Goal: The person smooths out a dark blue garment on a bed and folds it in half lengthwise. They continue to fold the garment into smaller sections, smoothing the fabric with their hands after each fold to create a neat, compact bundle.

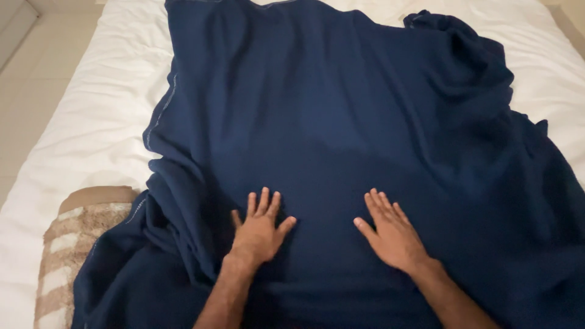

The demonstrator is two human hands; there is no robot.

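A large dark blue cloth [329, 122] lies spread over a white bed [97, 122]. Both of my hands rest flat on it near the lower middle of the view. My left hand [261, 228] lies palm down with fingers spread, close to a bunch of folds at the cloth's left side. A little to its right, my right hand [393, 234] presses the smooth part of the cloth, fingers apart too. Neither hand grips anything. The cloth is wrinkled and heaped at its far right corner [469, 55].
A beige and white striped textile [67, 244] lies at the bed's lower left, partly under the blue cloth. Pale tiled floor [24, 91] runs along the bed's left side. White sheet shows at the top and right edges.
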